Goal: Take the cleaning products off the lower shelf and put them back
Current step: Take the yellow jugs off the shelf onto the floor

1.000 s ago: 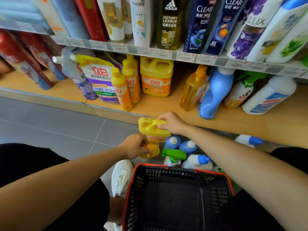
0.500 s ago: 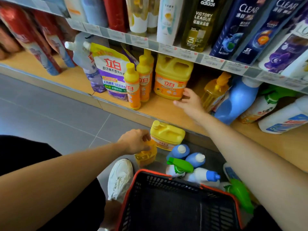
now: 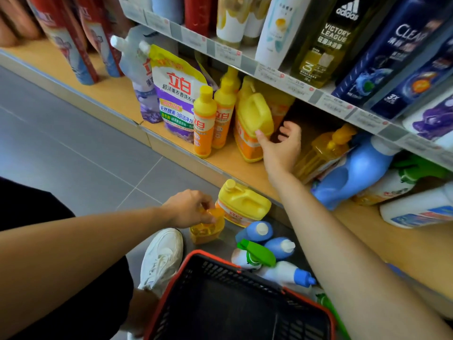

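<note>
Right hand is up at the lower shelf, fingers spread, thumb against the tilted yellow detergent jug. Left hand pinches the top of an amber pump bottle standing on the floor, just beside a second yellow jug.

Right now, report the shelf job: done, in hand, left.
Done: a yellow jug, blue bottles and a spray sit on the floor. In hand: the left grip holds an amber bottle down there; the right grip touches the shelf jug. Left: slim yellow bottles, pouches and more to remove, then everything back.
</note>
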`<state>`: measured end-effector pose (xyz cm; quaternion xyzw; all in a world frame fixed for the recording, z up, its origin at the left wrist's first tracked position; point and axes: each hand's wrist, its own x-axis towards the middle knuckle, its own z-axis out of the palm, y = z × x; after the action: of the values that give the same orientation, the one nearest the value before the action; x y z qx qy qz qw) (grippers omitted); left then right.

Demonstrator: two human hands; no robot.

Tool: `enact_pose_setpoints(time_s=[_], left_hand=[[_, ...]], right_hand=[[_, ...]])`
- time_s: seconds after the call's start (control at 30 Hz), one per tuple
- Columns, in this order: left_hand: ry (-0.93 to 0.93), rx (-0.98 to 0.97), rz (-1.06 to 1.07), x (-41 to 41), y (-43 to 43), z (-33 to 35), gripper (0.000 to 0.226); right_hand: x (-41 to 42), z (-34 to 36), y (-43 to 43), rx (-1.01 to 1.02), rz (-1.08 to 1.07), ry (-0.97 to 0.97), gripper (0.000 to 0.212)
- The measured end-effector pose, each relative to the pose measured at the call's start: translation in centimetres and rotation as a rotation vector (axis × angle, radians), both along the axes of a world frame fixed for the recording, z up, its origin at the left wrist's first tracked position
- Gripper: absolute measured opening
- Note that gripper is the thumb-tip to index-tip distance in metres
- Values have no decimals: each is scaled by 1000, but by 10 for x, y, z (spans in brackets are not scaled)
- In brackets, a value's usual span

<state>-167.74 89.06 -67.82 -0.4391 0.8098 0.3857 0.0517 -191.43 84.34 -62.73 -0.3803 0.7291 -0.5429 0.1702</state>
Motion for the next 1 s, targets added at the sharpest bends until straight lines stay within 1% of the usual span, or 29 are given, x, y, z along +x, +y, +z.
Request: enact_pose_setpoints(time_s=[0.07, 0.13, 0.2, 0.23, 0.27, 0.33, 0.37, 0.43, 0.5, 0.53, 0.7, 0.77, 0.83, 0.9, 0.93, 1.0], left_hand=[[10, 15, 19, 1, 0, -1, 25], [13, 20, 32, 2, 0, -1, 28], [10, 25, 27, 2, -1, 0, 29], [5, 28, 23, 2, -1, 0, 29], [-2, 32, 18, 2, -1, 0, 28], [-23, 21, 8, 1, -1, 2, 28], [-37, 1, 10, 1, -2, 4, 29], [-33, -43, 58, -2, -8, 13, 27], [49, -60, 150, -6, -16, 26, 22], [103, -61, 193, -9, -21, 34, 19], [360, -42, 371, -22, -38, 69, 19], [483, -31, 434, -29, -40, 80, 28], [590, -49, 478, -36, -41, 93, 49], [666, -60, 493, -44, -43, 107, 67], [679, -57, 491, -47, -45, 114, 72], [677, -28, 475, -53, -46, 125, 74]], right_hand=[[1, 9, -5, -1, 49, 30, 65], [5, 17, -11, 42, 148, 153, 50], [12, 19, -13, 85, 216, 246, 45], [15, 20, -14, 104, 231, 242, 43], [16, 21, -17, 129, 236, 201, 39], [16, 26, -24, 200, 238, 36, 29], [14, 29, -27, 229, 250, -49, 26], [7, 34, -24, 242, 285, -154, 24], [0, 38, -10, 228, 298, -197, 23], [-3, 39, -2, 229, 295, -187, 23], [-19, 49, 24, 248, 305, -40, 16], [-25, 58, 32, 287, 348, 34, 12], [-30, 64, 41, 300, 383, 106, 16], [-32, 71, 49, 266, 373, 142, 21], [-32, 77, 53, 239, 369, 153, 21], [-33, 94, 61, 197, 384, 168, 23]])
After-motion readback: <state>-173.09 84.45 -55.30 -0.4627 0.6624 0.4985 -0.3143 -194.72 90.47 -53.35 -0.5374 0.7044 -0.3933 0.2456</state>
